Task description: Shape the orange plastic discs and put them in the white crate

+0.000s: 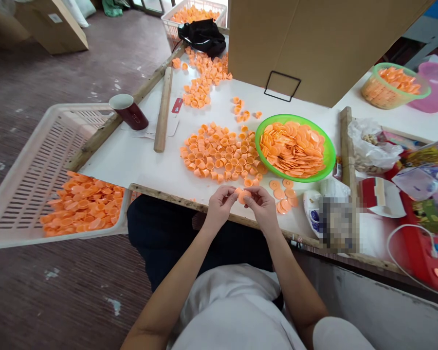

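Observation:
Close to the table's front edge, my left hand (221, 205) and my right hand (262, 204) meet, both with fingers pinched. My right hand holds a flat orange plastic disc (245, 196). Between the fingertips of my left hand is a small orange plastic piece (238, 191), partly covered, its shape hard to make out. Just beyond the hands spreads a pile of small orange plastic cups (219, 153). A green bowl (331, 167) heaped with orange discs stands to the right of the cups. Several loose discs (283, 194) lie beside my right hand.
A white crate (40, 146) of orange pieces stands below left. Wooden strips (163, 112) and a tilted maroon mug (131, 113) are at left. A large cardboard box (295, 48) blocks the back. Plastic bags (372, 146) and a red box (419, 253) crowd the right.

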The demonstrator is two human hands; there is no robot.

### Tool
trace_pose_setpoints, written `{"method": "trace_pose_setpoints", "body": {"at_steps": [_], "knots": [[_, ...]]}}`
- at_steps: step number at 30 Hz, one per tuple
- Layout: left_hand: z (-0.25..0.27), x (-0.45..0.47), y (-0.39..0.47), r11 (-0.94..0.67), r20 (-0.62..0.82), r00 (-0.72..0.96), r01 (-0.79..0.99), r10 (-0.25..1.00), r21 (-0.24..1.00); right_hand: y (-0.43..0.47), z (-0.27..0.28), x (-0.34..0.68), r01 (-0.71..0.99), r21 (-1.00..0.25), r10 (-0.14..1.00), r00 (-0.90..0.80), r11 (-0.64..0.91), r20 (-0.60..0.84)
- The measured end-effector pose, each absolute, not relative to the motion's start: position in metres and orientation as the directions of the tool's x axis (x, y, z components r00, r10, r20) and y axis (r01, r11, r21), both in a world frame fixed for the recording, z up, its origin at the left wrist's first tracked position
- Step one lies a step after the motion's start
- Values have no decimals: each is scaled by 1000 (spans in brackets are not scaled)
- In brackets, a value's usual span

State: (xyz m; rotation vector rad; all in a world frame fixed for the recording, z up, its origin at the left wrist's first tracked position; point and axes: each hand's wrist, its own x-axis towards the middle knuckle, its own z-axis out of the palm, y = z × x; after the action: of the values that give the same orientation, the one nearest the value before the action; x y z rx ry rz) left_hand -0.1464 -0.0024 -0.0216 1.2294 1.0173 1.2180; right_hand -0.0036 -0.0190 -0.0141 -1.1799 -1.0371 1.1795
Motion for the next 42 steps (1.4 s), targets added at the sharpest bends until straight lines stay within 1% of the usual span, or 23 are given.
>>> {"method": "trace_pose_setpoints", "body": {"at_steps": [2, 7, 9, 13, 16, 18, 19, 21, 22, 24, 25, 26, 30, 33, 38, 42], "knots": [[-21, -146, -3, -66, 77, 115, -102, 990, 993, -19, -12, -4, -112, -994, 994, 112, -3, -16], [-20, -147, -4, 16, 7, 101, -226, 995, 974, -18, -10, -1, -106, -994, 987, 162, 6, -11], [-19, -146, -3, 13, 5, 84, -219, 996, 976, -18, -12, 0, -108, -994, 986, 168, 9, -10], [-19, -144, -3, -4, 23, 98, -192, 995, 981, -18, -9, -2, -133, -991, 993, 120, 14, -2], [-22, -146, -2, 48, -24, 101, -249, 995, 967, -19, -2, -1, -129, -992, 990, 140, 7, -11], [-25, -150, -2, 94, -65, 101, -315, 993, 944, -22, 2, 5, -148, -989, 996, 90, -14, -28], [-26, -153, -2, 110, -79, 103, -343, 992, 933, -23, 3, 9, -151, -988, 999, 19, -38, -42], [-27, -157, -3, 131, -95, 112, -370, 989, 920, -25, 3, 17, -80, -994, 988, -142, -81, -69], [-27, -158, -4, 140, -104, 116, -373, 988, 917, -26, 2, 20, -3, -997, 981, -176, -82, -80], [-27, -159, -7, 160, -123, 123, -363, 985, 918, -27, -1, 25, 140, -988, 985, -144, -72, -92], [-26, -159, -8, 167, -130, 127, -353, 983, 921, -27, -3, 25, 165, -984, 990, -108, -73, -91], [-26, -159, -9, 171, -134, 131, -341, 982, 924, -26, -5, 26, 149, -986, 993, -80, -78, -90], [-22, -157, -14, 140, -97, 160, -283, 982, 949, -23, -9, 19, -60, -995, 995, -61, -79, -76], [-17, -156, -17, 115, -69, 190, -244, 979, 963, -20, -10, 9, -141, -987, 997, -51, -70, -63], [-11, -156, -19, 120, -83, 166, -226, 983, 967, -20, -8, -7, -125, -989, 993, -95, -80, -69], [-12, -155, -19, 127, -96, 153, -215, 984, 968, -21, -7, -11, -113, -992, 997, -58, -55, -49]]}}
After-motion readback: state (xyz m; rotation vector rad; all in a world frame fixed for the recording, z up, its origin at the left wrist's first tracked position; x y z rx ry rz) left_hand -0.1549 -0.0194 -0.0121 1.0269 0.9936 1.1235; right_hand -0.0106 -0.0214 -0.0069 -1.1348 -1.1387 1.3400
